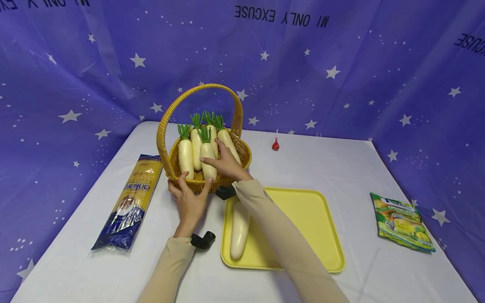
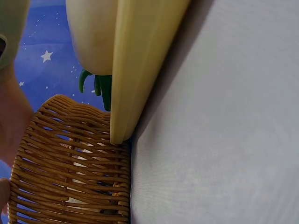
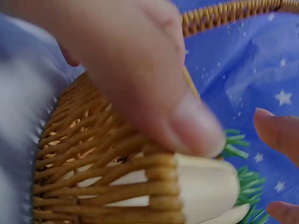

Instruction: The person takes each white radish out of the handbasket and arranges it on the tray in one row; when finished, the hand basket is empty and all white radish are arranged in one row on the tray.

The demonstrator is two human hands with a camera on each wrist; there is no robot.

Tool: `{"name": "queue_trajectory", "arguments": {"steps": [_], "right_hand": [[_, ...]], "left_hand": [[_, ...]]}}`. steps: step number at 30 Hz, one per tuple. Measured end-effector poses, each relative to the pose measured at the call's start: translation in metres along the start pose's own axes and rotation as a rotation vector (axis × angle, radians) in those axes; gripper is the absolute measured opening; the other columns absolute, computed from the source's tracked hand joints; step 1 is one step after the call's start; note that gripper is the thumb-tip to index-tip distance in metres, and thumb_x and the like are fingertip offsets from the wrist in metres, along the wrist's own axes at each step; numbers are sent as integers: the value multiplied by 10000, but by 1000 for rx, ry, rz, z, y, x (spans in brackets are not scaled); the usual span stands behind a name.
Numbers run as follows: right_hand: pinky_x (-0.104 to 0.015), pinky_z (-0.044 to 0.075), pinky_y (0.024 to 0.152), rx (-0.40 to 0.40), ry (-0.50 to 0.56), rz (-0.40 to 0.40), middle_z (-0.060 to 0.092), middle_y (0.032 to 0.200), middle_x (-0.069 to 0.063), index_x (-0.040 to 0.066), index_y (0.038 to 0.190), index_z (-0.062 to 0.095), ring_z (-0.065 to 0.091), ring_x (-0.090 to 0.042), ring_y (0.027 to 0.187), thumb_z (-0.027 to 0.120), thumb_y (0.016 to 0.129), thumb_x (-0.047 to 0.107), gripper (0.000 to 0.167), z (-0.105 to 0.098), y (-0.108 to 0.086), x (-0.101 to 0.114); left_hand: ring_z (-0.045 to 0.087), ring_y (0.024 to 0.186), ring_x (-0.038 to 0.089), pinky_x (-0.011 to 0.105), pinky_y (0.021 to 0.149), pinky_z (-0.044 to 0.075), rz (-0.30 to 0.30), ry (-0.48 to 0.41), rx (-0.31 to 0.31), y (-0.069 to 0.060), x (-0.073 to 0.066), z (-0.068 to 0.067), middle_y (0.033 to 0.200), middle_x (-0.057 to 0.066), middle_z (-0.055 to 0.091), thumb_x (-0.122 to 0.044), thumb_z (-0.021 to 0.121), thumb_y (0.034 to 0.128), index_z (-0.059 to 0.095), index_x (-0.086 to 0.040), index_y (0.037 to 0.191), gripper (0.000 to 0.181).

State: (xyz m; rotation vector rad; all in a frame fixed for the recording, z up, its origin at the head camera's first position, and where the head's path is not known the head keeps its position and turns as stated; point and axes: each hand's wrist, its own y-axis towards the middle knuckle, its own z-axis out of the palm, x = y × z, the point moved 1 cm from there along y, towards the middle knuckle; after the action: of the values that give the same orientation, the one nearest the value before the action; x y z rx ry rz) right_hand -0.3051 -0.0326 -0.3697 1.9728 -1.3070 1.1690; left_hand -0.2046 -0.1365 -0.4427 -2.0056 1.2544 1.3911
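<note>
While bending the fingers of the left hand (image 1: 189, 204) over the near rim of the round, ribbed wicker basket (image 1: 248, 156) and gripping it, hovering with the right hand (image 1: 226, 162) at the front radish (image 1: 209, 171), spreading thumb and forefinger apart; cannot tell whether touching its smooth skin. Seeing five tapering white radishes (image 1: 185, 153) with tufted green tops leaning inside, under the arched, woven handle (image 1: 212, 86). Seeing another glossy, rounded radish (image 1: 239, 235) lying in the flat yellow tray (image 1: 303, 223), and a long plastic packet (image 1: 130, 202) lying on the cloth-covered desk (image 1: 333, 168), left of the basket.
</note>
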Motion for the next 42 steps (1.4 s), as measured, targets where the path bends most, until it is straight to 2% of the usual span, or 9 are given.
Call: {"name": "queue_trajectory", "arguments": {"steps": [4, 10, 20, 24, 26, 31, 34, 38, 42], "right_hand": [[-460, 308, 1049, 28, 20, 60, 179, 1511, -105, 153, 1458, 105, 248, -290, 1363, 636, 797, 456, 900, 0, 7, -8], [-460, 336, 1020, 59, 65, 97, 220, 1481, -173, 120, 1457, 91, 285, -330, 1336, 660, 787, 427, 931, 0, 13, -16], [-425, 326, 1041, 153, -30, 170, 185, 1499, -156, 87, 1456, 59, 273, -281, 1349, 659, 793, 409, 951, -2, 14, -13], [-393, 418, 951, 188, -51, 203, 194, 1494, -162, 83, 1456, 33, 369, -256, 1278, 668, 789, 396, 973, -1, 15, -12], [-397, 453, 893, 195, -22, 214, 217, 1479, -172, 84, 1456, 28, 423, -266, 1217, 684, 784, 362, 979, 0, 15, -12], [-372, 424, 939, 164, -9, 176, 299, 1428, -179, 48, 1443, 86, 445, -278, 1199, 711, 773, 282, 945, 6, 16, -12], [-350, 388, 989, 125, -88, 135, 347, 1407, -175, 23, 1426, 150, 443, -272, 1215, 716, 766, 272, 905, 9, 17, -12], [-343, 396, 982, 86, -189, 104, 430, 1354, -161, 26, 1405, 227, 483, -273, 1181, 720, 759, 272, 849, 13, 19, -13], [-328, 414, 957, 56, -221, 92, 477, 1316, -142, 43, 1393, 268, 513, -264, 1145, 731, 747, 266, 826, 15, 20, -13]], "left_hand": [[139, 1321, 460, 566, 1023, 214, 4, 4, -6, 0, 0, 0, 1456, 263, -61, -604, 616, 738, 297, -202, 1307, 766], [105, 1326, 476, 572, 1033, 197, 0, 11, -6, -1, -1, -1, 1454, 281, -64, -606, 612, 740, 297, -208, 1315, 767], [97, 1330, 478, 583, 1032, 196, -3, 10, 8, -1, -1, 0, 1455, 286, -76, -612, 606, 741, 291, -211, 1315, 768], [120, 1320, 485, 576, 1031, 203, 10, 9, -12, -1, -1, 0, 1453, 290, -55, -595, 622, 739, 305, -197, 1305, 761], [130, 1313, 490, 572, 1030, 206, 17, 10, -18, -1, -1, 0, 1450, 295, -45, -587, 628, 739, 310, -190, 1301, 757], [135, 1311, 491, 571, 1029, 209, 17, 14, -21, -1, -2, 0, 1449, 297, -38, -583, 633, 738, 312, -187, 1301, 759], [138, 1313, 485, 569, 1028, 216, 12, 17, -19, -1, -1, 0, 1453, 289, -40, -593, 627, 736, 311, -192, 1302, 763], [144, 1311, 484, 568, 1025, 220, 10, 18, -16, -1, -1, 0, 1455, 285, -42, -598, 624, 735, 307, -193, 1304, 768], [146, 1311, 482, 564, 1026, 217, 11, 16, -24, -1, 0, -1, 1455, 284, -38, -596, 628, 733, 309, -193, 1304, 768]]}}
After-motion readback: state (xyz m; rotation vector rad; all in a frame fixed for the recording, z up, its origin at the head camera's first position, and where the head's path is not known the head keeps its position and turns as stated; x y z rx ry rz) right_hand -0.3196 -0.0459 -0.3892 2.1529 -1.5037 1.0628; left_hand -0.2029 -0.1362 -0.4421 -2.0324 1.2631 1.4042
